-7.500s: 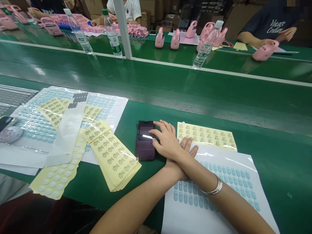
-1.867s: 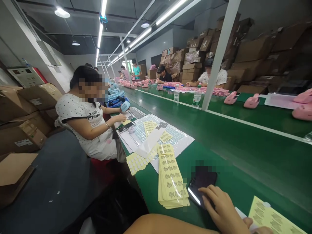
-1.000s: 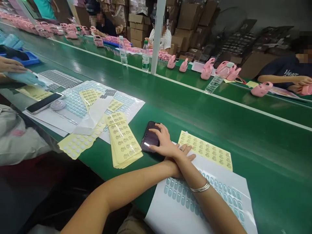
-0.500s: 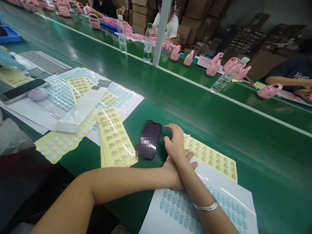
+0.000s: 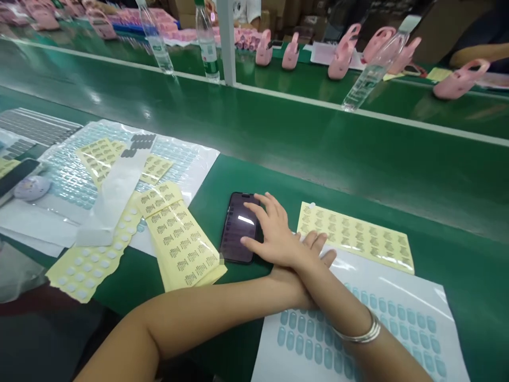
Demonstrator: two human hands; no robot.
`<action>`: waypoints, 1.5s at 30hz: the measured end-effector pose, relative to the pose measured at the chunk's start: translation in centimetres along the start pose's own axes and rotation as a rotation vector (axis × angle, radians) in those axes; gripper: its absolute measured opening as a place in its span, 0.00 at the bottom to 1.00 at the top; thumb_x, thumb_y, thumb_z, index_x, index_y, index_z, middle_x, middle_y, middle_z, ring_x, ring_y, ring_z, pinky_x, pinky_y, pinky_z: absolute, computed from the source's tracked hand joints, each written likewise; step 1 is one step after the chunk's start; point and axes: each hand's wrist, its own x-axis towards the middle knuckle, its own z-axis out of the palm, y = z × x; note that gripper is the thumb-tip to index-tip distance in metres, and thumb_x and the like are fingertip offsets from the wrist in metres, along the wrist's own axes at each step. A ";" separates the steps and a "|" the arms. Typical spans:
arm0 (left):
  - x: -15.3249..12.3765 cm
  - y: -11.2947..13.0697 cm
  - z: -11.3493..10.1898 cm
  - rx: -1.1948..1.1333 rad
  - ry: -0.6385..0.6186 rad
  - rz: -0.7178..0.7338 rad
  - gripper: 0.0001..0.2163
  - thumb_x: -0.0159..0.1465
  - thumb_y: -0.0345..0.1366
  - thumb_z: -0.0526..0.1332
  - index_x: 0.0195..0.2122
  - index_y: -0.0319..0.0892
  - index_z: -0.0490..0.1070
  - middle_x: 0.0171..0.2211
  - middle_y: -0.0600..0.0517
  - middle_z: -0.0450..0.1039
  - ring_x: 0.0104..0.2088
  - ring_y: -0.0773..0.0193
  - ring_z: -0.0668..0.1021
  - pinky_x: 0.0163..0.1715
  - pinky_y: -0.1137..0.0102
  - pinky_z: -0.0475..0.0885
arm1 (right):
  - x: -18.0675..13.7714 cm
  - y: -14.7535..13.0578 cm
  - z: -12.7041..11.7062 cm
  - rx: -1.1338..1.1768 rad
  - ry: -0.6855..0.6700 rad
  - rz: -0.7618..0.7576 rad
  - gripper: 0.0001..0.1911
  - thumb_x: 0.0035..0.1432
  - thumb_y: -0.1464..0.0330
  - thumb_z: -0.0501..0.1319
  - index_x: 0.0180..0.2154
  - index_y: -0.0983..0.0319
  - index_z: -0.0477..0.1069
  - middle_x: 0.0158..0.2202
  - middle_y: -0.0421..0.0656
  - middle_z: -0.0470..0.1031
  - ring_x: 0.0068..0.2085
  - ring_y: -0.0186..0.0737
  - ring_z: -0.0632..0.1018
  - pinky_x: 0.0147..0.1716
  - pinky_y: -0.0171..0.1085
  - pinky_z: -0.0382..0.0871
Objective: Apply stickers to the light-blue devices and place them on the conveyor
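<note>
My forearms are crossed, the right one on top. My right hand is open, its fingers spread over the right edge of a dark smartphone; whether they touch the screen I cannot tell. My left hand passes beneath my right wrist and lies open, fingers outstretched, at the top of a white sheet of pale-blue oval stickers. Part of that hand is hidden by the right arm. Just beyond its fingertips lies a yellow sheet of printed labels. A silver bracelet circles my right wrist.
Left of the phone lie a stack of yellow label sheets, a sheet of white round stickers and a white strip. Across the green bench stand water bottles, a tilted bottle, a post and several pink handled items.
My right hand has moved left from beside the phone to over its right edge, fingers spreading. My left hand remains under the right wrist. The head view has shifted downward.
</note>
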 end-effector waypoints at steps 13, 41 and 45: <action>0.0 0.0 0.8 0.039 0.087 0.028 0.32 0.62 0.49 0.48 0.63 0.40 0.41 0.66 0.43 0.28 0.64 0.50 0.34 0.60 0.49 0.37 | 0.0 0.6 0.4 0.047 0.127 0.073 0.24 0.53 0.65 0.53 0.53 0.58 0.59 0.61 0.48 0.50 0.63 0.52 0.46 0.57 0.59 0.43; -2.0 1.0 0.2 0.490 0.309 0.012 0.26 0.62 0.48 0.41 0.60 0.44 0.50 0.63 0.48 0.46 0.63 0.57 0.51 0.61 0.64 0.45 | -0.4 1.8 2.2 -0.055 0.428 0.034 0.14 0.51 0.67 0.48 0.37 0.57 0.69 0.47 0.48 0.67 0.55 0.56 0.62 0.50 0.62 0.52; -3.0 1.9 -0.3 0.721 0.384 -0.161 0.25 0.65 0.40 0.32 0.60 0.55 0.52 0.62 0.62 0.51 0.62 0.69 0.55 0.60 0.72 0.48 | -0.3 2.5 2.6 -0.071 0.436 -0.023 0.14 0.52 0.66 0.47 0.34 0.56 0.70 0.46 0.47 0.68 0.54 0.57 0.64 0.49 0.61 0.55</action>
